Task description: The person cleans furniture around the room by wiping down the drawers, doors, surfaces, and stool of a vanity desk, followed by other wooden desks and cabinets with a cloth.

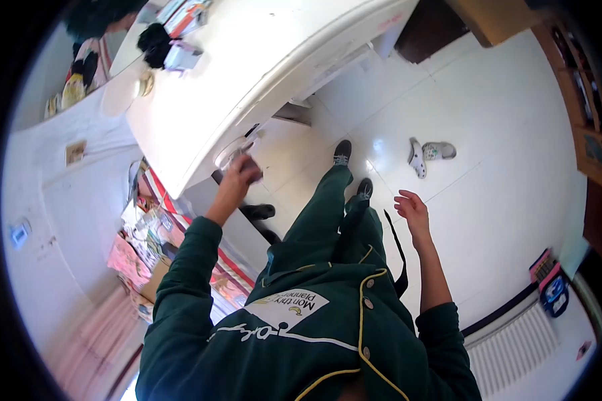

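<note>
My left hand (239,179) is beside the curved front edge of a white dresser (204,127). Its fingers are curled and slightly blurred, so whatever they hold, if anything, is hidden. Just beyond the fingers, at the dresser's front, is a round pale shape with a small dark piece (252,130) by it; I cannot make out what they are. My right hand (413,212) hangs over the tiled floor, fingers loosely bent and apart, holding nothing. A black strap (396,240) dangles near it, against my green trousers.
On the dresser top are a black bundle (155,45), a pale lilac box (182,56) and a small jar (144,84), with a mirror (33,100) behind. Clogs (439,151) lie on the floor (502,113). A radiator (515,347) and wooden shelving (582,100) stand right; a cluttered surface (147,234) is left.
</note>
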Motion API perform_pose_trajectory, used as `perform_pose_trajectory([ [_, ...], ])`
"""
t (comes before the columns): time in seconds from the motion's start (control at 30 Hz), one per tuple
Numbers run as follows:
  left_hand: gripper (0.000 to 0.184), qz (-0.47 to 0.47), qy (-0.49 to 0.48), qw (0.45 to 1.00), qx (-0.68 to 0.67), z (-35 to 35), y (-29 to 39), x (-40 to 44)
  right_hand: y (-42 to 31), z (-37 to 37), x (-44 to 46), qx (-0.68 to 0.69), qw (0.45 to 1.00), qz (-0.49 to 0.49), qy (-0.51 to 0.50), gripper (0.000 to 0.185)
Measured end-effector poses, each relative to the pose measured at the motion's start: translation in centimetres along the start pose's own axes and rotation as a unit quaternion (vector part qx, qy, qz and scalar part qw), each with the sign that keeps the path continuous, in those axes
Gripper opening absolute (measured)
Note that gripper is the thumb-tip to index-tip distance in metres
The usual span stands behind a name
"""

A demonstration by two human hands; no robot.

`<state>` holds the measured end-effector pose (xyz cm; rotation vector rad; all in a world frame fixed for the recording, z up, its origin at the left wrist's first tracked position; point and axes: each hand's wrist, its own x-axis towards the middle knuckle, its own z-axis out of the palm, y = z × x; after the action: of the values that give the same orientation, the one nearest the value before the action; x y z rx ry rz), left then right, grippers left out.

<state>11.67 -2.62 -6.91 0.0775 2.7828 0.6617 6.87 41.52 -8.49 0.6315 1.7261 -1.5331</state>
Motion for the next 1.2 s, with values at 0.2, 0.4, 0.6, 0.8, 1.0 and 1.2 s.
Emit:
perform_pose_trajectory([
  [0.2,0.023,0.083,-0.238,0.961,0.113,4.8,-4.2,-2.4,6.8,5.0,1.6,0.066,0.997,0.043,-0.02,0.028],
  [0.4,0.022,0.293,-0.261,0.882,0.26,11.9,-11.2,0.2,12.4,14.3,5.3,0.187,0.976,0.082,-0.081,0.023],
  [0.6,0.025,0.345,-0.406,0.719,0.447,18.0,-22.4,0.4,18.5,20.8,9.0,0.227,0.964,0.135,-0.039,0.02],
  [0.8,0.036,0.276,-0.3,0.824,0.394,26.6,-31.6,1.1,26.2,28.2,11.6,0.324,0.933,0.156,-0.002,0.018],
  [1.0,0.033,0.317,-0.374,0.761,0.425,36.8,-33.5,5.1,28.8,32.1,13.2,0.343,0.925,0.162,-0.018,0.018],
  [1.2,0.033,0.335,-0.304,0.755,0.475,43.3,-34.5,7.5,29.1,32.6,14.7,0.425,0.886,0.188,0.004,0.019],
])
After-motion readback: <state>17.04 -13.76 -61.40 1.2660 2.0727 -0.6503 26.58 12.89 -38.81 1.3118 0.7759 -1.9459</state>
